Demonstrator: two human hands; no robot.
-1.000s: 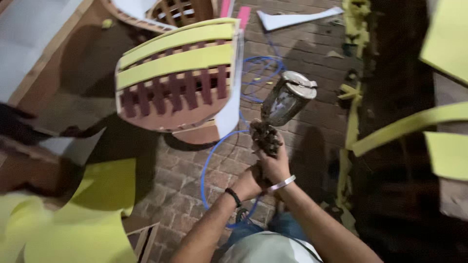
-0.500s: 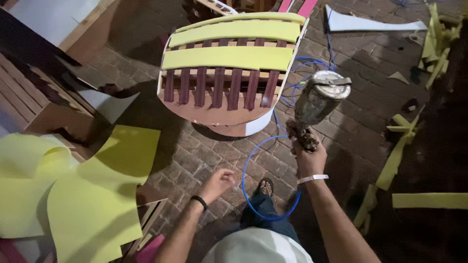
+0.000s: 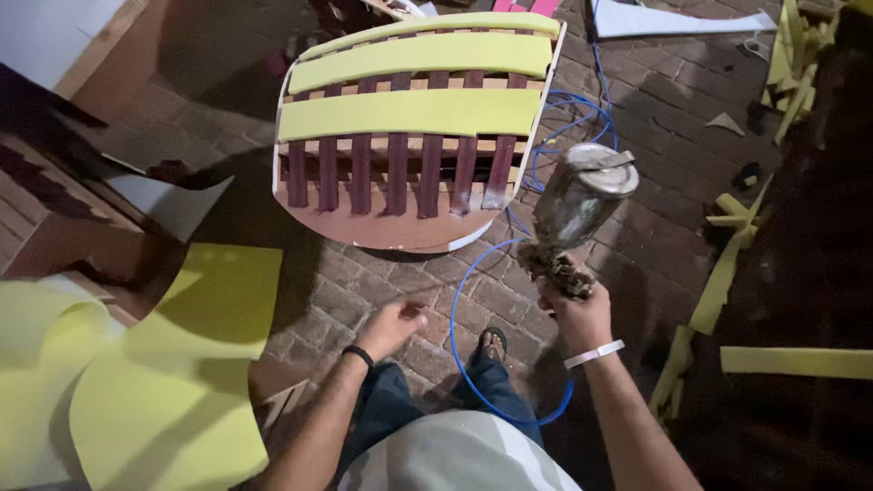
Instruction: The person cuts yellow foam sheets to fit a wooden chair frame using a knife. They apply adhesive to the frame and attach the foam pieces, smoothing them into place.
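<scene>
My right hand grips a spray gun with a metal cup on top, held upright over the brick floor. A blue hose loops from it across the bricks and past my foot. Ahead lies a curved wooden chair frame with dark red slats and yellow foam strips laid across it. My left hand hangs free just below the frame's near edge, fingers loosely apart, holding nothing.
Large yellow foam sheets lie at the lower left. Yellow foam offcuts are scattered along the right by a dark edge. A white sheet lies at the top right. Wooden boards stand at the upper left.
My left hand has let go of the spray gun and dropped to the left. The view has swung so the chair frame sits nearer the centre.
</scene>
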